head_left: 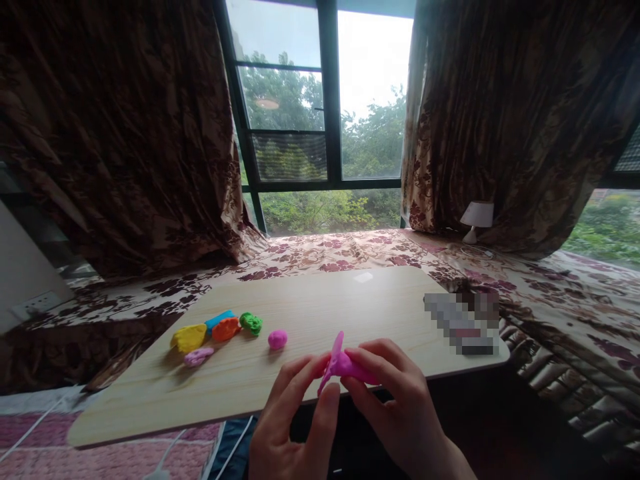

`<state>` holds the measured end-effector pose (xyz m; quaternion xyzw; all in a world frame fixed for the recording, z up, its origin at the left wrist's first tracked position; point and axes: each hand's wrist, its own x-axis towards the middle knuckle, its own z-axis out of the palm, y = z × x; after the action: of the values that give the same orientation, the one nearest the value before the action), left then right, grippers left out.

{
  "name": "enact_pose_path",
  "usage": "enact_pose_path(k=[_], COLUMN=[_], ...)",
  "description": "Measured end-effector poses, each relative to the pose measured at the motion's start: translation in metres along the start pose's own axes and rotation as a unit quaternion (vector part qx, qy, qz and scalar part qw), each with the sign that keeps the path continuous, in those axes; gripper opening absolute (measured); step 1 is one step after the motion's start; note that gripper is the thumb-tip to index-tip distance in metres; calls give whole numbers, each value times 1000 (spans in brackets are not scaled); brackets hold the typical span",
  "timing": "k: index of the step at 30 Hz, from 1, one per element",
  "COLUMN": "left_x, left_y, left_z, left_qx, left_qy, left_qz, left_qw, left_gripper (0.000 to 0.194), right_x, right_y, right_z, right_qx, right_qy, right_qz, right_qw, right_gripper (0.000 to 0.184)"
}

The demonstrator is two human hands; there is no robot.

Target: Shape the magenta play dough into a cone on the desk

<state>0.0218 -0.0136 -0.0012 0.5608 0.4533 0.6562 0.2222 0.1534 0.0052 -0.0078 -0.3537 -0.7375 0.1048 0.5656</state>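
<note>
Left hand (295,420): thumb and fingers pinching the broad, flat end of the pink dough (341,365);
Right hand (400,393): thumb and fingers pinching its narrower stem;
Pink dough: between both hands, over the near edge of the counter (320,297); a thin flap stands up from it;
Pink ball (277,339): on the counter, left of the pink dough;
Counter's left side: yellow lump (188,339); blue lump (218,319) partly behind the orange lump (227,329); green lump (251,324) just right of the orange; pale pink lump (199,357) just in front of the yellow;
Counter's right end: a pixelated patch (463,325); cannot tell what it hides;
Lamp (477,215): white, by the right curtain (500,113).
</note>
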Motion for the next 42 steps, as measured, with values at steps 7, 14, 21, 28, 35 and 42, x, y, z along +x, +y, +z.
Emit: enact_pose_path(k=[7, 14, 21, 28, 35, 42], left_x=[0, -6, -3, 0, -3, -6], left_y=[-3, -6, -5, 4, -1, -9], left_z=[-3, 1, -1, 0, -3, -2], left_qx=[2, -5, 4, 79, 75, 65], left_qy=[-10, -6, -23, 11, 10, -83], left_qz=[-33, -48, -35, 5, 31, 30], left_qw=[999, 999, 999, 997, 997, 994], left_gripper=[19, 22, 16, 19, 17, 26], right_x=[0, -2, -3, -5, -7, -6], right_y=[-1, 3, 3, 0, 5, 5], right_z=[0, 1, 1, 1, 6, 0], right_qx=[21, 9, 18, -60, -1, 74], right_qy=[2, 18, 9, -11, 7, 0], right_qz=[10, 5, -7, -42, 0, 69], right_qw=[1000, 1000, 1000, 997, 1000, 995], right_gripper=[31, 27, 34, 35, 33, 19])
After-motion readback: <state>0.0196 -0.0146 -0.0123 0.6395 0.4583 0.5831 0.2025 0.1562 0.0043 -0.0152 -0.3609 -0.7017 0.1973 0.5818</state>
